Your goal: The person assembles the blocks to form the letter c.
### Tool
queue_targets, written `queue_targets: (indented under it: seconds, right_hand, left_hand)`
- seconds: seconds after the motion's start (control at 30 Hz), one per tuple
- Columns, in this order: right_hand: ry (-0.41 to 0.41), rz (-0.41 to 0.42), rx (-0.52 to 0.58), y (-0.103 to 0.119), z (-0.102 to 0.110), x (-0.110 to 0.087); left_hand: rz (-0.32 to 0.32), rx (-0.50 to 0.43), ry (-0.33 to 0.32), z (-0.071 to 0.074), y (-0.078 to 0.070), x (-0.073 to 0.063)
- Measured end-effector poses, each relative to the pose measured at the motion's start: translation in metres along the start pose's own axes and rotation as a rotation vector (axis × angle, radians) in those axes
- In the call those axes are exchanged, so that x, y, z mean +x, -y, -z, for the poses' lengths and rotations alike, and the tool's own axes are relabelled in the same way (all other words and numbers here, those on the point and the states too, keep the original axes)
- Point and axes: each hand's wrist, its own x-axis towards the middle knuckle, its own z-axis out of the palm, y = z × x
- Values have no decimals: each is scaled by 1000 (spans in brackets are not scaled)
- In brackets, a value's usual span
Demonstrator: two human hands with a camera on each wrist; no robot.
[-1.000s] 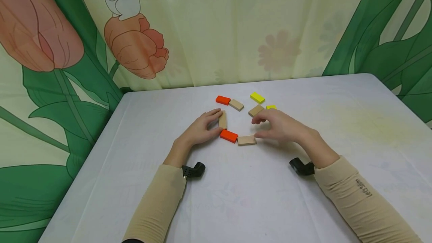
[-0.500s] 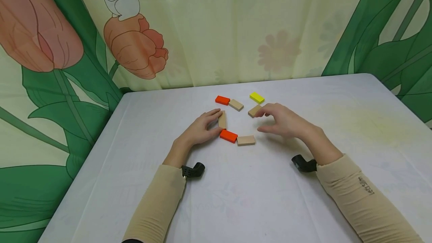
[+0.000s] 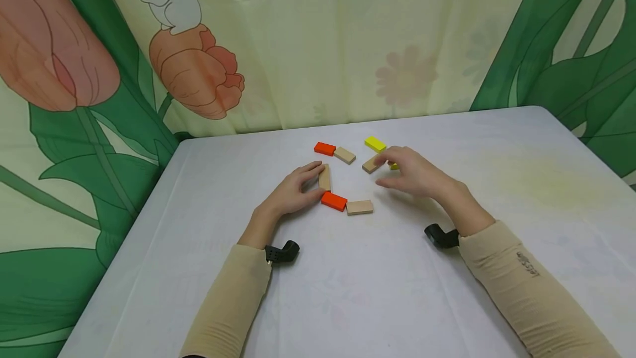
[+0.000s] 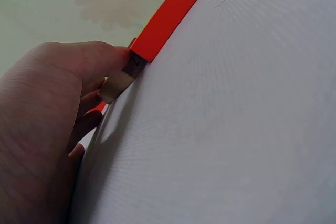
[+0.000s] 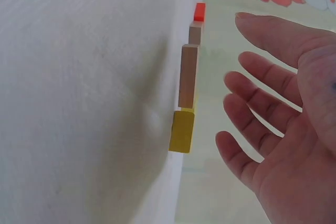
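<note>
My left hand (image 3: 293,191) rests at the left of a plain wooden block (image 3: 324,177), its thumb and fingertips at the block's two ends. The thumb tip also lies right at a red-orange block (image 3: 334,201). In the left wrist view the thumb (image 4: 107,59) meets the joint between these two blocks. My right hand (image 3: 414,173) hovers with loosely bent, spread fingers and nothing in them. It overlaps a plain wooden block (image 3: 370,164) and a mostly hidden yellow block (image 3: 394,166). The right wrist view shows a gap between its fingertips and the yellow block (image 5: 182,131).
Another plain block (image 3: 360,207) lies off the near red-orange block's right end. At the back lie a red-orange block (image 3: 325,148), a plain block (image 3: 345,154) and a yellow block (image 3: 375,143). A white cloth covers the table (image 3: 338,291); a printed curtain (image 3: 318,43) hangs behind.
My right hand has drawn back from the near plain block and shifted up over the right-hand blocks. The left hand stays in place. The head view has shifted slightly.
</note>
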Motion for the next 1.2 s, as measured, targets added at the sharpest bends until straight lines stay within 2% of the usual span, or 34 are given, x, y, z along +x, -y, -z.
queue_targets:
  seconds: [0.2, 0.63, 1.2]
  right_hand:
    - [7, -28, 24, -2, -10, 9]
    - [-2, -95, -2, -6, -8, 14]
    - [-9, -81, -34, -17, -3, 23]
  left_hand:
    - [14, 0, -10, 2, 4, -3]
    - [4, -31, -11, -1, 2, -2]
    - [-3, -28, -12, -1, 3, 1]
